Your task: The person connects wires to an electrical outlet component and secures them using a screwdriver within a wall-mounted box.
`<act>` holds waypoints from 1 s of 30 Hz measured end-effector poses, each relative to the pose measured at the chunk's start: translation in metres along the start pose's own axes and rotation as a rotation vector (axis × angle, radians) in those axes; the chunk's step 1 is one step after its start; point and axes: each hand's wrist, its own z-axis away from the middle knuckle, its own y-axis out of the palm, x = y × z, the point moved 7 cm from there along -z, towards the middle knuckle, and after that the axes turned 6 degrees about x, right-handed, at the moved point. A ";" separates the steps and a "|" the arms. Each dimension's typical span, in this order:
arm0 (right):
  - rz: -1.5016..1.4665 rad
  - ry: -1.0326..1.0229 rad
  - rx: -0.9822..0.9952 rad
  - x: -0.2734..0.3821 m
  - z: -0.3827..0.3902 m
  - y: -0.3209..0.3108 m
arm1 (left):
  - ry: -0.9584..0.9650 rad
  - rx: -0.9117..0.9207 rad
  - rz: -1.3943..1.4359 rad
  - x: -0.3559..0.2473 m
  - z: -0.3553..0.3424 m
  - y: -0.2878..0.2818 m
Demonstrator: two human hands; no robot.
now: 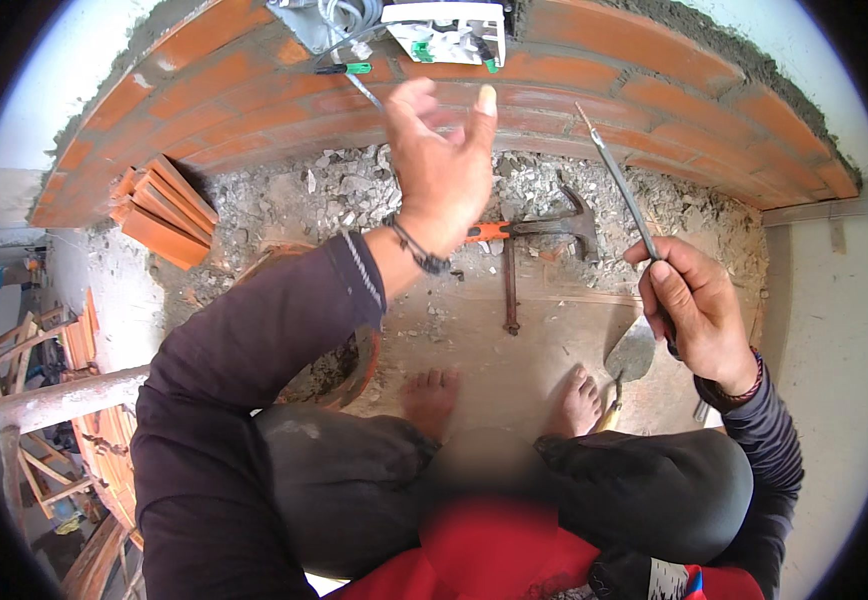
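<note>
My right hand [694,310] is closed around a long thin tool [621,178] with a dark shaft and a narrow pointed tip, which points up and to the left; its exact kind is unclear. Higher up, my left hand [441,170] hovers in front of the low brick wall, thumb and fingers apart and slightly blurred. I see nothing in it. Just beyond its fingertips a white plastic piece [444,14] with green parts sits on the wall. A coil of grey cable [349,18] lies beside that piece, and a black-and-green piece [344,69] is near the wall's edge.
A claw hammer [554,228] with an orange-and-dark handle lies among rubble [344,190] at the wall's foot. A rusty metal bar [511,285] is below it. A trowel [632,352] rests by my foot. Stacked bricks [166,212] stand left; a mortar bucket [362,372] is under my left arm.
</note>
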 end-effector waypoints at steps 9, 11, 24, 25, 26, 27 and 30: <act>0.078 0.097 -0.070 0.035 -0.021 0.010 | 0.722 -0.442 -0.134 -0.008 -0.039 0.018; 0.065 0.075 -0.096 0.032 -0.019 0.013 | 0.774 -0.527 -0.189 -0.004 -0.046 0.028; -0.151 0.071 -0.254 0.008 -0.042 0.052 | 0.756 -0.532 -0.102 -0.023 -0.057 0.041; -0.175 0.074 -0.269 0.009 -0.045 0.055 | 0.751 -0.522 -0.104 -0.023 -0.058 0.042; -0.199 0.078 -0.283 0.010 -0.049 0.059 | 0.745 -0.513 -0.105 -0.023 -0.059 0.042; -0.223 0.079 -0.294 0.009 -0.052 0.061 | 0.741 -0.506 -0.108 -0.022 -0.060 0.041; -0.195 0.014 -0.307 0.014 -0.059 0.067 | 0.744 -0.494 -0.153 -0.021 -0.058 0.040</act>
